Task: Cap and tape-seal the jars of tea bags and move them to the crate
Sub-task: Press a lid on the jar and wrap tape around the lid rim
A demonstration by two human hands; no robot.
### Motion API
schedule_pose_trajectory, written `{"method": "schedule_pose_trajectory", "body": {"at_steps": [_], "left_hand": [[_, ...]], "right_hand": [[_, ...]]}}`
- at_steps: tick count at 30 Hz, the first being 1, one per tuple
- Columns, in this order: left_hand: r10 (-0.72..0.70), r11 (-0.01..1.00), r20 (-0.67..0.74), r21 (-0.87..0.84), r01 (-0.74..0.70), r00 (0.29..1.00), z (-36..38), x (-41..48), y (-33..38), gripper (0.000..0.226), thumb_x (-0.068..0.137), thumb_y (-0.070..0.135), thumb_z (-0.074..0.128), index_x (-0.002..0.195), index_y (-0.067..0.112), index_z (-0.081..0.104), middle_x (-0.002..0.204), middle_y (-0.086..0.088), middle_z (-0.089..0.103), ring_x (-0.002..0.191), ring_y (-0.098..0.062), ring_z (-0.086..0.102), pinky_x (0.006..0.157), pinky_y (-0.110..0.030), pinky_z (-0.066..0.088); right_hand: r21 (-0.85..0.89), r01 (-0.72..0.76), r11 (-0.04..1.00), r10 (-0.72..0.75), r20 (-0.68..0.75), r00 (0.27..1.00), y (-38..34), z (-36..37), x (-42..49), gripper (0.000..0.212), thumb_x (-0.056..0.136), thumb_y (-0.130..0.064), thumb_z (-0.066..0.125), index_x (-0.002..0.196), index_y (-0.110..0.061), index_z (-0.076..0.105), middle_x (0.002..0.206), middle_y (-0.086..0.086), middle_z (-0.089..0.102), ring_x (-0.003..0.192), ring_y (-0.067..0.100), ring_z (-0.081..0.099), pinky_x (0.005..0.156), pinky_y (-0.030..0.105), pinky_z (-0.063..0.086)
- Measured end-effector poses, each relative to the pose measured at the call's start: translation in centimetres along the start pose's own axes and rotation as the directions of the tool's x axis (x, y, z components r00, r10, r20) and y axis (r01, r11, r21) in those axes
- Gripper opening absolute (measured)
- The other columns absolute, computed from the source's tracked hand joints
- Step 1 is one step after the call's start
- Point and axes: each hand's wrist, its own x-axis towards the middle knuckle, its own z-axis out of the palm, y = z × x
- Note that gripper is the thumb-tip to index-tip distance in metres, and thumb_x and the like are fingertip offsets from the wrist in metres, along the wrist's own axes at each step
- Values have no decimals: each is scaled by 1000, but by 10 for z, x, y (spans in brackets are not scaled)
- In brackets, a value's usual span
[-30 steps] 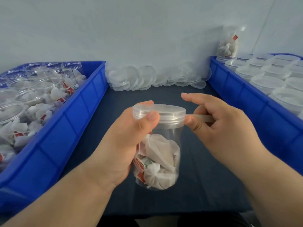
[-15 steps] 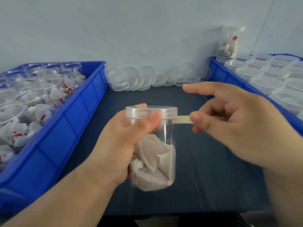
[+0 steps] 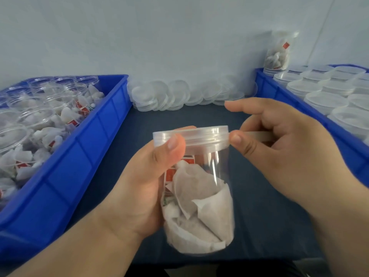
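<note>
A left hand (image 3: 143, 186) wraps around a clear, cylindrical plastic jar (image 3: 211, 162) of crumpled, papery tea bags (image 3: 199, 206), thumb on its ridged translucent lid (image 3: 199, 134). A right hand (image 3: 283, 148) pinches a thin tape strip (image 3: 257, 134) at the lid's edge. The jar is held above a dark table (image 3: 199, 116).

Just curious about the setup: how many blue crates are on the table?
2. The left crate holds open jars of tea bags; the right crate holds capped jars. Others may sit outside the frame.
</note>
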Motion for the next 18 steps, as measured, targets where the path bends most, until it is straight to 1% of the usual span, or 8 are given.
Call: {"method": "schedule_pose_trajectory", "body": {"at_steps": [3,7,9,11,13,15,16,18], "left_hand": [[10,1000,-69,-8,-11,998,-3,1,-1,99,40,54,99,125,12,70,109,-18,73,92,-33,73,77,-45,62],[73,992,-39,109,-68,997,-5,3,-2,85,47,62,94,119,21,74,107,-11,74,95,-30,72,81,-43,61],[148,972,-108,200,-124,983,-8,5,-4,76,47,69,91,110,29,78,104,-2,75,104,-23,69,95,-47,56],[217,927,-130,338,-162,968,-6,6,-5,77,48,77,85,115,39,75,112,9,75,127,-22,59,112,-52,41],[222,901,-122,404,-156,967,-2,9,-7,102,43,79,86,133,40,60,119,16,73,128,-14,61,106,-41,49],[237,884,-151,443,-148,960,-1,12,-11,106,37,76,90,131,42,55,114,16,74,112,-8,69,89,-26,58],[250,879,-192,456,-139,949,-2,13,-13,106,34,76,91,128,44,55,115,14,73,111,-10,70,88,-29,59],[272,885,-296,451,-117,916,-6,14,-17,109,30,77,91,128,49,54,125,12,68,116,-17,68,96,-40,57]], "right_hand": [[-37,-24,999,25,18,1000,-1,8,-1,42,88,-64,46,126,-50,55,91,-21,59,82,-5,57,69,0,39],[-71,-36,997,35,-9,999,-1,13,-4,48,86,-60,42,127,-41,60,76,-14,58,78,-3,55,68,2,39],[-129,-15,992,6,-67,998,-1,14,-6,48,89,-57,43,125,-33,63,71,-15,56,74,1,53,64,6,40],[-198,0,980,-24,-118,993,-2,15,-7,47,91,-54,45,125,-27,65,71,-18,54,73,5,51,66,12,40],[-263,21,965,-60,-138,989,-5,16,-8,45,94,-53,48,125,-25,66,74,-18,53,69,7,53,63,26,47],[-305,55,951,-101,-138,985,-7,17,-10,41,95,-48,50,124,-25,66,76,-14,57,65,11,56,58,32,50],[-303,56,951,-99,-129,987,-8,17,-10,41,94,-48,50,125,-26,65,76,-14,57,64,10,55,57,31,50],[-263,43,964,-65,-76,995,-9,13,-10,42,92,-53,51,127,-31,62,71,-16,57,61,6,54,56,29,50]]}}
